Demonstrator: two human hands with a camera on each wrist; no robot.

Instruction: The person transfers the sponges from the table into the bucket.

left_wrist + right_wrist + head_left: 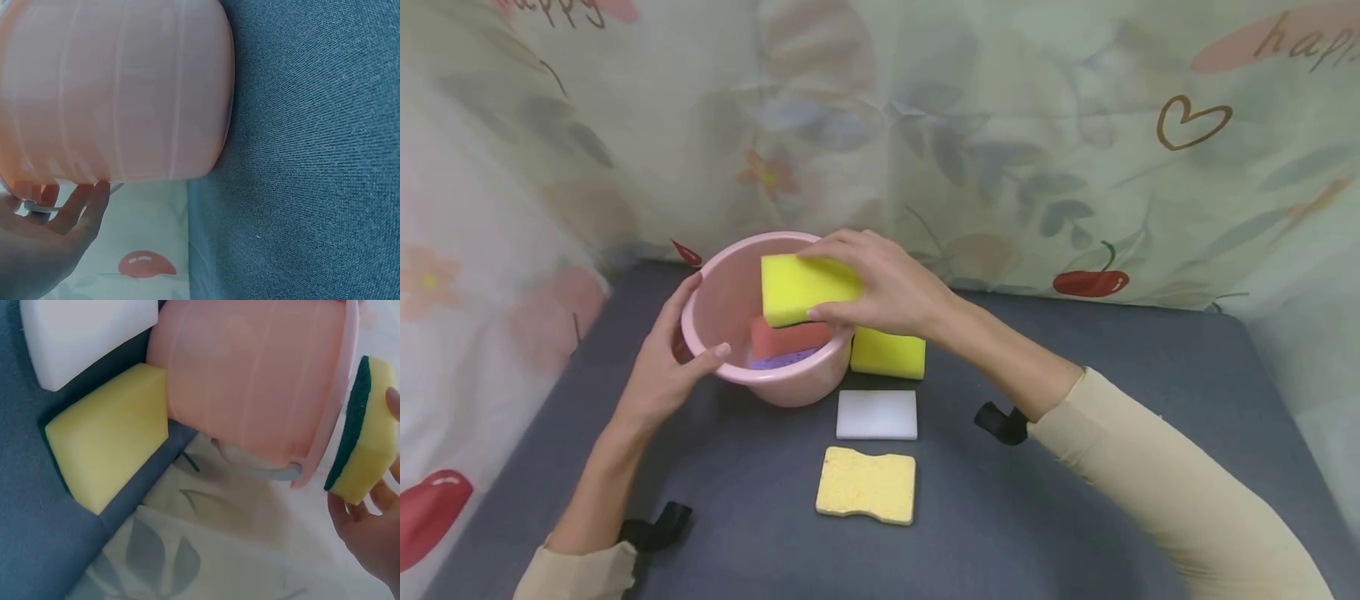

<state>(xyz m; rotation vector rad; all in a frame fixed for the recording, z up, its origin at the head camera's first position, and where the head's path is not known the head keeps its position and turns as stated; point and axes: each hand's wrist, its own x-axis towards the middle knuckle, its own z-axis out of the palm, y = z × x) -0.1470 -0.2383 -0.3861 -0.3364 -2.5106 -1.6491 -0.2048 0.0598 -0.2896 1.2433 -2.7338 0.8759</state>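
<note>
A pink plastic bucket [733, 300] stands on the grey table, tipped a little toward me. My left hand [666, 358] grips its near-left rim, thumb over the edge. My right hand [880, 283] holds a yellow sponge [805, 287] with a green scouring side [350, 422] over the bucket's mouth. Inside the bucket lie a salmon-red sponge [790, 337] and a purple one [782, 360]. In the left wrist view, the fingers [87, 203] touch the bucket's wall [119, 87].
A second yellow sponge [887, 352] sits against the bucket's right side. A white sponge [877, 414] and a pale yellow wavy sponge [867, 485] lie in front of it. Floral cloth walls close in the table's back and sides.
</note>
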